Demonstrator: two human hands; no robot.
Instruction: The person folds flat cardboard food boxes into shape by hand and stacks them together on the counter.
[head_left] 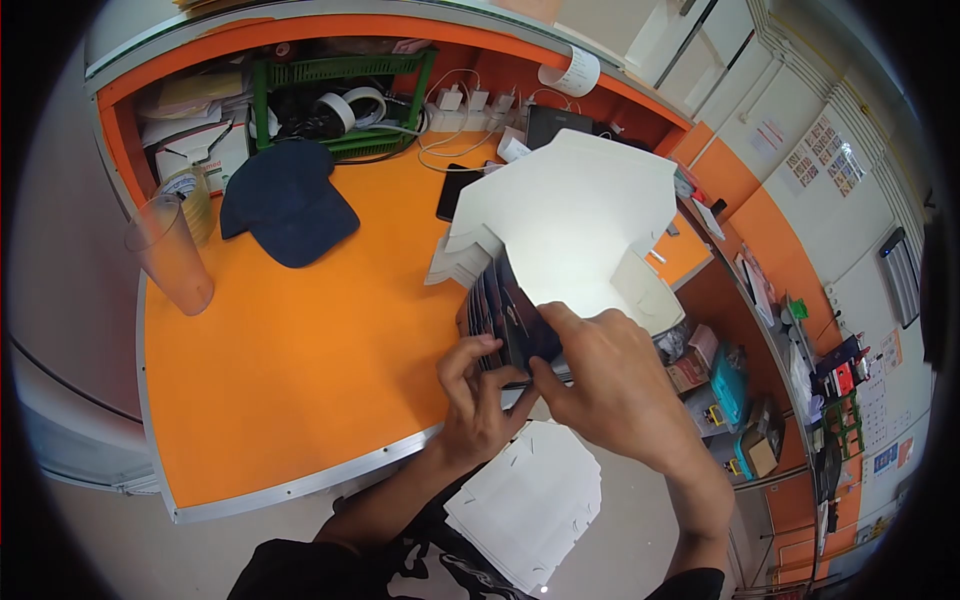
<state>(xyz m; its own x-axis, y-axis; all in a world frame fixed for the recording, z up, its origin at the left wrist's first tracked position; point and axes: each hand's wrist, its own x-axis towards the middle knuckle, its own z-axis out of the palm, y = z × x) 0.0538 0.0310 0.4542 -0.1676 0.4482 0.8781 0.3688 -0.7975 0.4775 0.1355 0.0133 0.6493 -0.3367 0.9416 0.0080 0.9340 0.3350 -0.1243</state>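
Note:
A stack of die-cut card sheets [570,200], white on the upper face and dark printed on the other, spreads over the right part of the table. Its near end is bent up, so several dark printed flaps [495,305] show in layers. My left hand [475,405] grips these flaps from the left, thumb and fingers at their lower edge. From the right, my right hand [615,375] pinches the near edge of the top sheet; its fingertips are partly hidden. Below both hands, a second pile of white die-cut sheets [530,500] rests on my lap.
On the orange table [300,380] are a dark blue cap [290,205], a clear plastic cup [172,255], tape rolls [190,200] and a phone [460,190]. A green basket [340,75] and plugged chargers [470,100] stand under the shelf. Boxes [730,395] fill a right-hand rack.

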